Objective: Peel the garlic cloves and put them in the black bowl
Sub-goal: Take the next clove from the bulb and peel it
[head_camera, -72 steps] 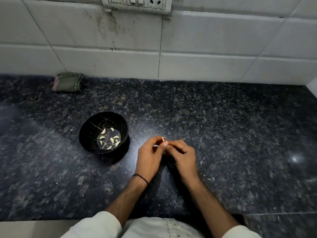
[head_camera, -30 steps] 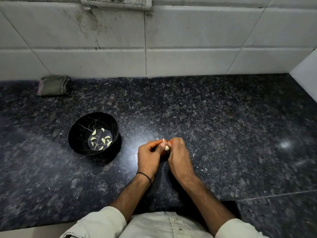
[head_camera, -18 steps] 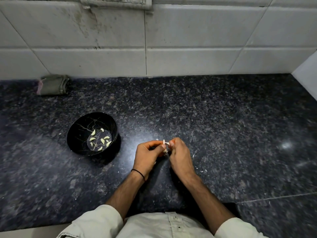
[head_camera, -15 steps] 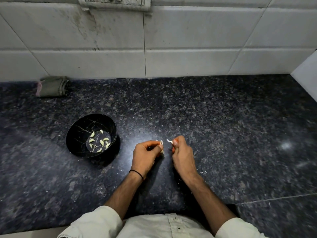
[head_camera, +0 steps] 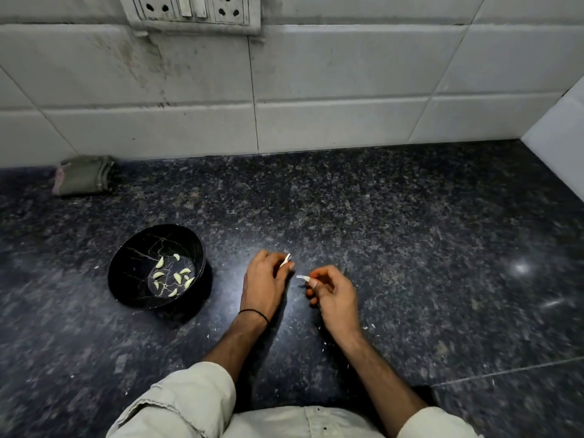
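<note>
The black bowl sits on the dark granite counter, left of my hands, with several peeled garlic cloves lying in its bottom. My left hand is just right of the bowl and pinches a small garlic clove between thumb and fingertips. My right hand is a short gap to the right, its thumb and forefinger pinching a thin white strip of garlic skin. The two hands are apart.
A folded green cloth lies at the back left against the tiled wall. A switch and socket plate is on the wall above. Small bits of garlic skin are scattered on the counter around my hands.
My hands were together working on the clove; now they have pulled apart, the right hand drawing away with a strip of skin. The camera has tilted and shifted.
</note>
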